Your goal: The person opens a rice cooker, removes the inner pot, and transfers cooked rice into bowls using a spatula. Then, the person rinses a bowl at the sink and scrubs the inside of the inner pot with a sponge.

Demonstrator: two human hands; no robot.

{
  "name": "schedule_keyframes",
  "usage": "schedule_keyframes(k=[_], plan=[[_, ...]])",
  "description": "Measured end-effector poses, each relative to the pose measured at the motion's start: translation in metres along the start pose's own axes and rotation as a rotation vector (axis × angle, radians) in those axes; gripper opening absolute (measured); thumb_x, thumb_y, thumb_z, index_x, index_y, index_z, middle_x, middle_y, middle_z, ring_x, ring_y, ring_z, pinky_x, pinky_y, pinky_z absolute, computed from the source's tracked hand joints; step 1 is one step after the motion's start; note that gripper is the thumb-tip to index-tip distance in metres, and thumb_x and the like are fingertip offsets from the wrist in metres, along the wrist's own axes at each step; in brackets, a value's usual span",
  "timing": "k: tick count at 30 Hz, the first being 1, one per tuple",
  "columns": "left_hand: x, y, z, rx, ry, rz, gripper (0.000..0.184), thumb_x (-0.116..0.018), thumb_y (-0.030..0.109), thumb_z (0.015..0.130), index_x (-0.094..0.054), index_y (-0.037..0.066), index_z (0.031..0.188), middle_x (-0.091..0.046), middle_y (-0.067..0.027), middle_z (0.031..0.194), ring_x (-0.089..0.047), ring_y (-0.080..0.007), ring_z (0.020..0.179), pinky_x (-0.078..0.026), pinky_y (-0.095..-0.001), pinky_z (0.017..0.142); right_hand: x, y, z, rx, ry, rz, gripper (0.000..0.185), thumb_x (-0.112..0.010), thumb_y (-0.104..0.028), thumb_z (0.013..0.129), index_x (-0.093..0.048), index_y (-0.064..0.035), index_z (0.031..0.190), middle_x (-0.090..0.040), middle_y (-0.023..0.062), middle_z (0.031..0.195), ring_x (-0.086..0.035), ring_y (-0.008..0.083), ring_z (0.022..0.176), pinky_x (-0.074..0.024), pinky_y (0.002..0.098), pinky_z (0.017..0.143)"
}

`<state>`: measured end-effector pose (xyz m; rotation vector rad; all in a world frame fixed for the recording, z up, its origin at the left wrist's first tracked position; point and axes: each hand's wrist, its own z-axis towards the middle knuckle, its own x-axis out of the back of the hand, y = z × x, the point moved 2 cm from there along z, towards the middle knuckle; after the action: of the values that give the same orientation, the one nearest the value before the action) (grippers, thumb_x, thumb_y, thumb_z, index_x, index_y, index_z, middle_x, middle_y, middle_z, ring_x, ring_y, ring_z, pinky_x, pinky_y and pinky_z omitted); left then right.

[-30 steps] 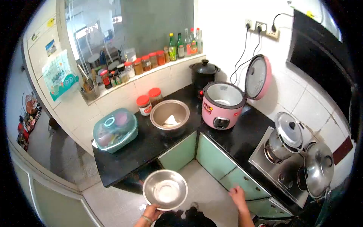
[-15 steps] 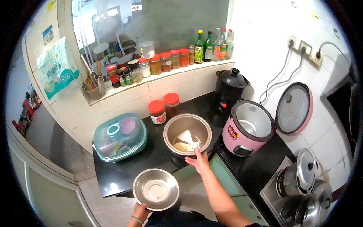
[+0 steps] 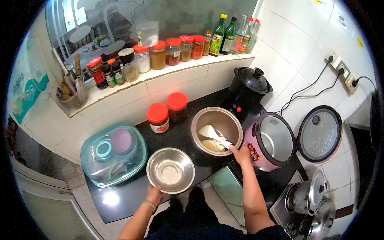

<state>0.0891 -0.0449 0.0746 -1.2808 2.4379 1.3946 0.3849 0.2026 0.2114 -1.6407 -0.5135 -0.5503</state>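
My left hand (image 3: 155, 195) grips the near rim of a steel bowl (image 3: 170, 171), which is over the counter's front edge. A little residue shows at the bowl's bottom. My right hand (image 3: 241, 155) is closed on the handle end of a white rice paddle (image 3: 216, 137). The paddle's blade lies inside the brown inner pot (image 3: 199, 116), above some pale rice (image 3: 213, 145) at its bottom. To the right of the pot is the pink rice cooker (image 3: 256, 149), its lid (image 3: 320, 134) raised and its inside bare.
A teal lidded box (image 3: 114, 154) stands on the left counter, with red-lidded jars (image 3: 157, 116) behind. A black pot (image 3: 251, 82) is in the corner. Spice jars and bottles line the ledge (image 3: 136, 82). At right, a lidded steel pot (image 3: 306, 196) sits on the stove.
The view has moved closer to the counter. My left hand has brought the steel bowl up beside the inner pot. My right hand has reached in and taken hold of the paddle, whose handle is now lifted.
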Motion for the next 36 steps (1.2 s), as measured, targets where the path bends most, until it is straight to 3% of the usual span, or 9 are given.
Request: schedule_keyframes(k=[1, 3, 5, 12, 14, 17, 26, 29, 36], plan=[[-0.003, 0.0, 0.01, 0.013, 0.025, 0.029, 0.048, -0.05, -0.002, 0.073, -0.041, 0.0, 0.121, -0.057, -0.015, 0.105, -0.062, -0.0307, 0.087, -0.056, -0.0413, 0.066, 0.007, -0.012, -0.002, 0.273, 0.296, -0.375, 0.053, -0.065, -0.024, 0.078, -0.043, 0.0021, 0.118, -0.052, 0.0257, 0.111, -0.052, 0.0354, 0.104, -0.0414, 0.037, 0.087], [-0.022, 0.019, 0.015, 0.035, 0.025, 0.06, 0.046, -0.05, 0.0, 0.074, -0.042, 0.0, 0.119, -0.057, -0.0159, 0.106, -0.062, -0.0295, 0.088, -0.056, -0.0409, 0.067, 0.011, -0.032, 0.016, 0.518, 0.303, -0.289, 0.027, -0.061, -0.014, 0.078, -0.053, 0.0009, 0.1, -0.056, 0.0228, 0.102, -0.054, 0.0369, 0.094, -0.0438, 0.0399, 0.079], [-0.018, 0.013, 0.037, 0.017, -0.015, 0.028, 0.045, -0.05, 0.0, 0.074, -0.042, -0.002, 0.118, -0.055, -0.0177, 0.108, -0.06, -0.0315, 0.092, -0.055, -0.043, 0.073, -0.007, -0.035, 0.048, 0.629, 0.003, -0.286, 0.007, -0.056, -0.003, 0.078, -0.056, 0.0017, 0.083, -0.058, 0.0208, 0.095, -0.056, 0.0374, 0.087, -0.0444, 0.0432, 0.074], [-0.024, 0.012, 0.044, 0.102, 0.102, 0.132, 0.041, -0.056, 0.005, 0.078, -0.044, -0.005, 0.116, -0.057, -0.0172, 0.103, -0.059, -0.0263, 0.089, -0.053, -0.0377, 0.071, -0.071, -0.027, 0.098, 0.354, -0.683, -1.08, 0.023, -0.057, -0.003, 0.073, -0.062, -0.0001, 0.095, -0.062, 0.0201, 0.099, -0.059, 0.0322, 0.098, -0.0481, 0.0393, 0.082], [-0.039, 0.022, 0.021, -0.418, 0.41, 0.687, 0.04, -0.056, 0.006, 0.081, -0.041, -0.007, 0.115, -0.056, -0.0173, 0.105, -0.059, -0.0252, 0.089, -0.049, -0.0334, 0.075, -0.078, -0.016, 0.106, 0.362, -0.679, -1.046, 0.027, -0.058, -0.002, 0.071, -0.06, 0.0012, 0.098, -0.061, 0.021, 0.101, -0.059, 0.0325, 0.098, -0.0482, 0.0394, 0.082], [-0.087, 0.036, -0.018, -0.776, 0.568, 0.815, 0.044, -0.059, 0.008, 0.081, -0.04, -0.004, 0.118, -0.051, -0.0156, 0.11, -0.055, -0.0224, 0.093, -0.045, -0.0316, 0.08, -0.08, -0.009, 0.114, 0.336, -0.714, -1.014, 0.036, -0.06, -0.003, 0.07, -0.056, 0.0057, 0.105, -0.058, 0.025, 0.104, -0.058, 0.033, 0.1, -0.0483, 0.0389, 0.083], [-0.24, 0.062, 0.04, 0.328, -0.238, 0.006, 0.064, -0.057, 0.04, 0.085, -0.034, -0.003, 0.127, -0.044, -0.0201, 0.125, -0.053, -0.0301, 0.107, -0.048, -0.0447, 0.084, -0.026, -0.069, 0.099, 0.261, -0.58, -0.806, 0.031, -0.055, -0.009, 0.069, -0.059, 0.0063, 0.096, -0.061, 0.0271, 0.094, -0.059, 0.0378, 0.093, -0.0465, 0.0406, 0.084], [-0.248, 0.052, 0.069, 0.399, -0.378, -0.003, 0.064, -0.052, 0.045, 0.087, -0.035, -0.003, 0.127, -0.046, -0.0204, 0.124, -0.054, -0.0313, 0.107, -0.05, -0.0454, 0.083, -0.01, -0.071, 0.096, 0.246, -0.582, -0.742, 0.03, -0.052, -0.009, 0.074, -0.056, 0.0059, 0.099, -0.06, 0.0275, 0.092, -0.058, 0.0402, 0.092, -0.0459, 0.0431, 0.082], [-0.252, 0.037, 0.082, 0.286, -0.142, 0.086, 0.031, -0.052, 0.0, 0.079, -0.044, -0.017, 0.104, -0.058, -0.0261, 0.092, -0.063, -0.0363, 0.076, -0.057, -0.0464, 0.064, 0.017, -0.067, 0.077, 0.367, -0.417, -0.552, 0.031, -0.049, -0.007, 0.077, -0.053, 0.0015, 0.107, -0.059, 0.0285, 0.088, -0.057, 0.0425, 0.085, -0.0447, 0.0466, 0.078]])
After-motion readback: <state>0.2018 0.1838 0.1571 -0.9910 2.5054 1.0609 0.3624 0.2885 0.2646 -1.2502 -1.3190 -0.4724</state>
